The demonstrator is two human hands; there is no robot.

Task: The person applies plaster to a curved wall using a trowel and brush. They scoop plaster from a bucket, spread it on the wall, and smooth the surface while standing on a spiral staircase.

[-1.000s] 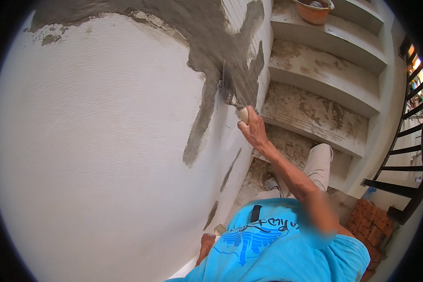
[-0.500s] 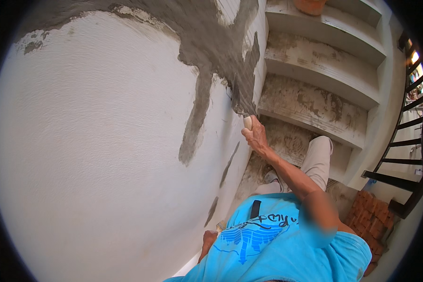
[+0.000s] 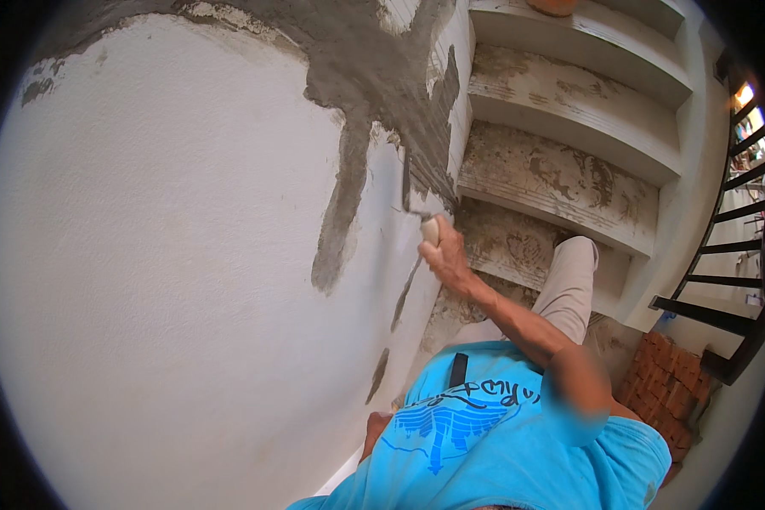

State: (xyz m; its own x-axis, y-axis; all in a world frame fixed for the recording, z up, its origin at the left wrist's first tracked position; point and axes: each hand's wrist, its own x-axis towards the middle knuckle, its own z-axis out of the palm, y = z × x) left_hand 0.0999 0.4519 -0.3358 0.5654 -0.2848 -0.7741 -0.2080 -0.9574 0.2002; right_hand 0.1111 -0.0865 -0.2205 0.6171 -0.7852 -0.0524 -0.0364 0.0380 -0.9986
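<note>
The right hand (image 3: 444, 255) is closed around the pale handle of a trowel (image 3: 406, 185), whose blade stands at the white wall (image 3: 178, 255), by the lower edge of the grey plaster (image 3: 374, 85). The blue shirt (image 3: 501, 442) partly hides the left hand (image 3: 375, 430), so I cannot tell its grip. Steps (image 3: 561, 174) rise just right of the wall; bricks (image 3: 665, 391) lie farther right.

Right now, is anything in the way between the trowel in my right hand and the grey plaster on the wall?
Nothing visible is. Your right hand holds the trowel, its blade right beside the grey plaster on the wall; whether they touch, I can't tell.
</note>
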